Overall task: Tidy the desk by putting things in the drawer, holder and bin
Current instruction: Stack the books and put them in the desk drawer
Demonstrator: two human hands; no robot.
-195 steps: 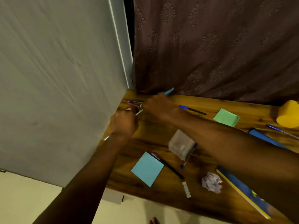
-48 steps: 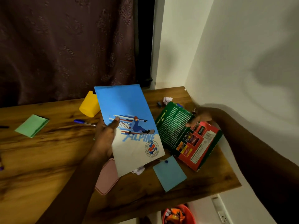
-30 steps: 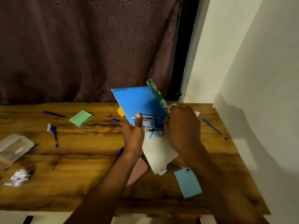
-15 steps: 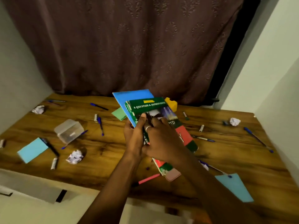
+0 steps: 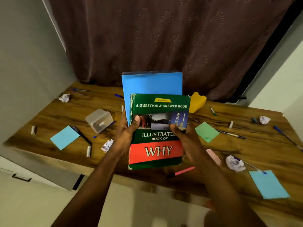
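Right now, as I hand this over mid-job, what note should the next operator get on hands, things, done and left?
Left hand: grips the green book and the blue book behind it, thumb on the green cover.
Right hand: grips the green book's right edge.
Both books are held above the desk.
Done: books picked up; nothing else looks stowed.
Left: stow the books; pens, crumpled paper and sticky notes lie loose on the desk; yellow holder at the back.
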